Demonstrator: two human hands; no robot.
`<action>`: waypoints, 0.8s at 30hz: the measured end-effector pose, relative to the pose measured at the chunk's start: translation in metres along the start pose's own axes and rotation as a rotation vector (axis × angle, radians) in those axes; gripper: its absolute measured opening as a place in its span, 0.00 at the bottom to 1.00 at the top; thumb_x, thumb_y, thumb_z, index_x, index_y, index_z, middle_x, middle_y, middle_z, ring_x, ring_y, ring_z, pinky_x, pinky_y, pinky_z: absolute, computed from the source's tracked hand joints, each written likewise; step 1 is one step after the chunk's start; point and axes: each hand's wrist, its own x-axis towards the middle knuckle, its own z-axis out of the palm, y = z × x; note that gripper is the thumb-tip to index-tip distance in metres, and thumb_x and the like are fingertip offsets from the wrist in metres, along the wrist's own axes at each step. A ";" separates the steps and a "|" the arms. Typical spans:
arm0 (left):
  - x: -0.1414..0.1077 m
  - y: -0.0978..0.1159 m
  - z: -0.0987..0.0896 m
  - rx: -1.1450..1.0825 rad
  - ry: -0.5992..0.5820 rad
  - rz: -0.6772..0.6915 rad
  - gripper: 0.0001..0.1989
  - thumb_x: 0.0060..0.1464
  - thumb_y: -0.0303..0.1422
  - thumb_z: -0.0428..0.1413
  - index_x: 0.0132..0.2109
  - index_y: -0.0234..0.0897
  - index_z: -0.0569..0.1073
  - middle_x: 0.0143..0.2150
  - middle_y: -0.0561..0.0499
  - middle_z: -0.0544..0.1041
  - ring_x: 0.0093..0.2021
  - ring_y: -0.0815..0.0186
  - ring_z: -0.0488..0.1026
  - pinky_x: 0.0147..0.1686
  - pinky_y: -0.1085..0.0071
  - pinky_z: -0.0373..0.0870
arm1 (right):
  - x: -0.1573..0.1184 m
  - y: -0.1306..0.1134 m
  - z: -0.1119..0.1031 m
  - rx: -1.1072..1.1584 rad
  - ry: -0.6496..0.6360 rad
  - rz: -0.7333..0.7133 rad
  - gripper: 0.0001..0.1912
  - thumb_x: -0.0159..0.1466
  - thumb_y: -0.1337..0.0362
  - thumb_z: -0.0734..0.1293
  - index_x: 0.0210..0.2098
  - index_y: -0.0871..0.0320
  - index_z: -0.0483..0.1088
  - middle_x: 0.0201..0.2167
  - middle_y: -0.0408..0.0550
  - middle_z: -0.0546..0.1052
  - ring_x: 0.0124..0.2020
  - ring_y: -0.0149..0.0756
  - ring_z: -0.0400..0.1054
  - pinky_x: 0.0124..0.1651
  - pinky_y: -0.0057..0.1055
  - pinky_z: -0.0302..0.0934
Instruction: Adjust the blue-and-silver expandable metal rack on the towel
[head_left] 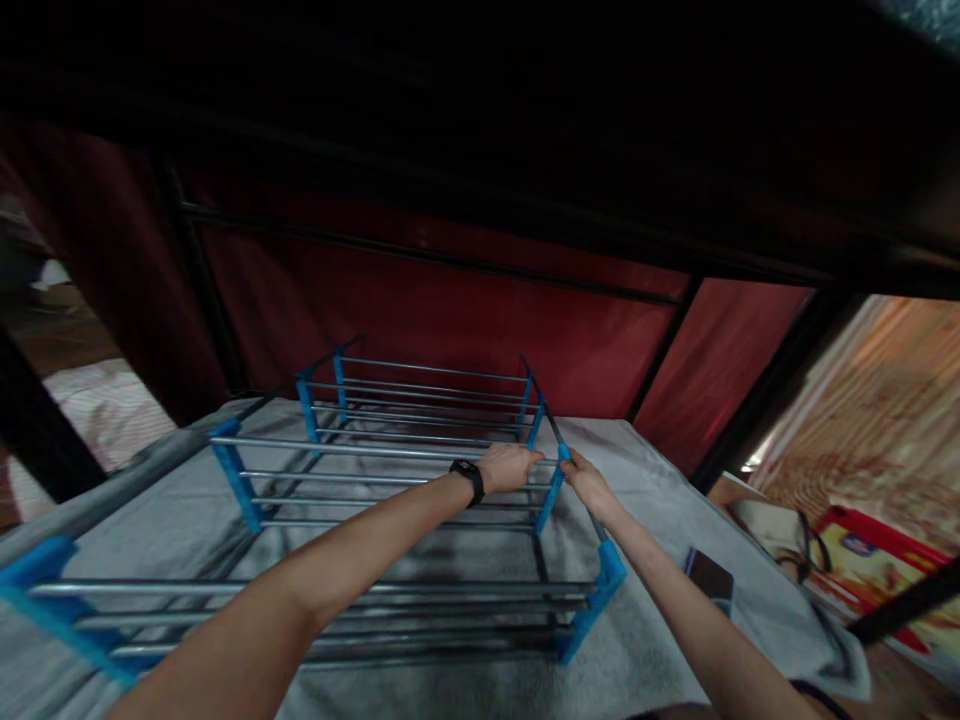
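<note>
Two bare hands meet at the right side of the blue-jointed metal rack, which fills the frame's lower centre. The left hand has its grip closed over a top rod; the right hand, its grip clamped on the blue bracket at that rod's end, is nearer the joint. The rod extends leftward from both; the rack's side poles recede toward the red panel. Open grey sheet lies rightward, its edge at lower right.

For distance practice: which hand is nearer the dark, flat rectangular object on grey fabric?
Right: the right hand is left of the object; the left hand, farther left.
</note>
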 end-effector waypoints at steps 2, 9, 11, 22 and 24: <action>-0.004 0.002 -0.001 0.011 -0.015 0.006 0.21 0.61 0.32 0.47 0.60 0.47 0.68 0.50 0.46 0.78 0.48 0.57 0.76 0.43 0.65 0.73 | -0.002 -0.002 -0.003 -0.151 0.009 0.002 0.30 0.61 0.55 0.59 0.60 0.63 0.66 0.51 0.57 0.75 0.55 0.53 0.67 0.59 0.46 0.58; -0.019 -0.012 0.003 0.072 0.007 -0.001 0.30 0.57 0.21 0.48 0.65 0.45 0.61 0.54 0.41 0.75 0.49 0.55 0.76 0.43 0.61 0.73 | 0.009 -0.005 -0.004 -0.805 -0.042 -0.448 0.28 0.63 0.64 0.58 0.63 0.59 0.62 0.62 0.60 0.67 0.64 0.50 0.58 0.66 0.53 0.47; -0.025 -0.018 0.003 0.097 0.013 -0.003 0.27 0.57 0.21 0.48 0.63 0.41 0.64 0.51 0.39 0.76 0.48 0.54 0.76 0.41 0.62 0.72 | 0.011 -0.010 0.002 -0.944 -0.153 -0.533 0.24 0.64 0.66 0.57 0.60 0.59 0.66 0.56 0.59 0.72 0.59 0.49 0.64 0.66 0.55 0.45; -0.127 -0.084 -0.039 0.182 0.086 -0.092 0.32 0.55 0.33 0.58 0.66 0.40 0.60 0.59 0.43 0.70 0.58 0.54 0.66 0.58 0.56 0.59 | 0.017 -0.025 0.014 -1.028 -0.322 -0.616 0.15 0.68 0.70 0.56 0.43 0.57 0.73 0.42 0.57 0.79 0.42 0.44 0.75 0.42 0.34 0.62; -0.168 -0.120 -0.057 0.140 0.166 -0.198 0.35 0.53 0.30 0.59 0.67 0.43 0.59 0.64 0.43 0.65 0.63 0.51 0.61 0.61 0.53 0.55 | 0.016 -0.021 0.014 -1.012 -0.306 -0.624 0.15 0.67 0.70 0.56 0.43 0.57 0.73 0.42 0.57 0.79 0.41 0.43 0.75 0.41 0.34 0.62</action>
